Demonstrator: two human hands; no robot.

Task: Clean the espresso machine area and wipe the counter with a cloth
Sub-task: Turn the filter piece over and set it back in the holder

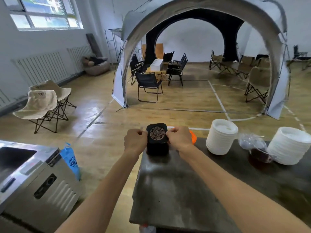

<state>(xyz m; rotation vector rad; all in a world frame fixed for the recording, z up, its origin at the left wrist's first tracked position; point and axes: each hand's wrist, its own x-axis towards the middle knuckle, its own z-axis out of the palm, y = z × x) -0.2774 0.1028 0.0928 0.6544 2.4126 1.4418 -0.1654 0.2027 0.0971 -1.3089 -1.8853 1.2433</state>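
Both of your hands are closed around the top black coaster (157, 133) in the middle of the frame: your left hand (135, 141) pinches its left edge and your right hand (178, 138) pinches its right edge. It sits on a small black stack (157, 148) at the far left corner of the dark desk (176, 190).

That corner is risky. If you pull too fast or tip the stack, I think it could slide off the edge and fall to the wood floor.

No cloth or espresso machine shows anywhere, so the wiping has not started.

Going left to right: a shiny metal cabinet (38, 179) stands at lower left with a blue bag (71, 161) beside it. Just behind your right hand peeks something orange (193, 137). Then comes a white stack of lids (221, 137), a crinkly plastic bag (254, 145) and a second white stack (291, 146). These will block your wipe on the right side.
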